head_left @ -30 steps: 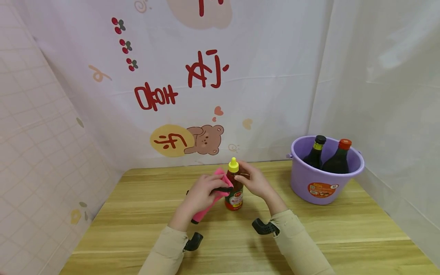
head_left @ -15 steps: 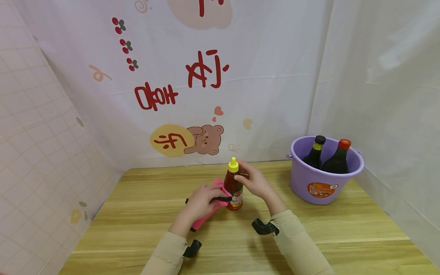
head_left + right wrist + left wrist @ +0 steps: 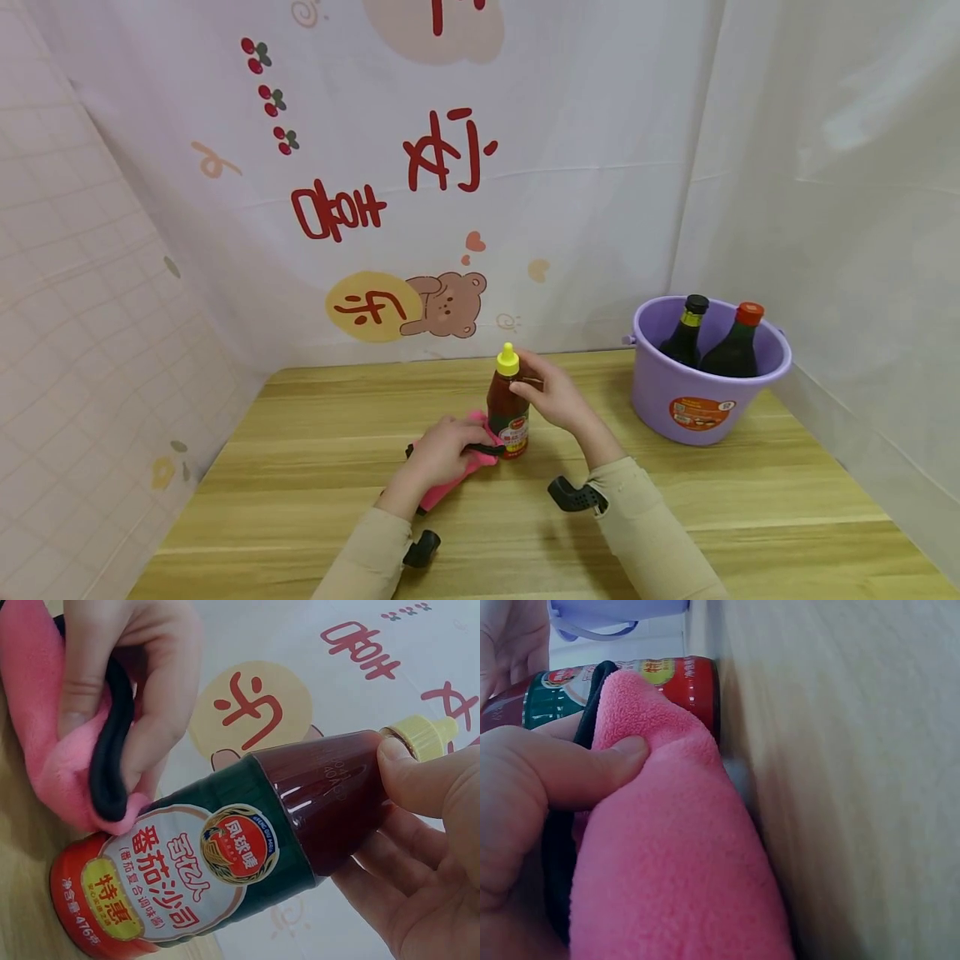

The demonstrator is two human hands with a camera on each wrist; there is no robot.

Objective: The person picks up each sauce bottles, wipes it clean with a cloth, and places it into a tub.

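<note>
A ketchup bottle [image 3: 508, 408] with a yellow nozzle cap stands upright on the wooden table. My right hand [image 3: 553, 392] holds it near the neck, thumb and fingers around the upper part, as the right wrist view shows. Pinched in my left hand [image 3: 444, 450] is a pink cloth [image 3: 675, 847] with black edging. The cloth's bunched end presses against the lower label of the bottle [image 3: 202, 862]. In the left wrist view my thumb lies on top of the cloth, which hangs down close over the table.
A purple bucket [image 3: 648, 400] stands at the right on the wooden table [image 3: 675, 517]. Inside it are two dark bottles, one with a black cap [image 3: 697, 303] and one with a red cap [image 3: 749, 313]. A printed white curtain [image 3: 585, 208] hangs behind the table.
My left hand has moved down along the bottle with the cloth, from its upper part to near its base. The right hand keeps its hold on the neck.
</note>
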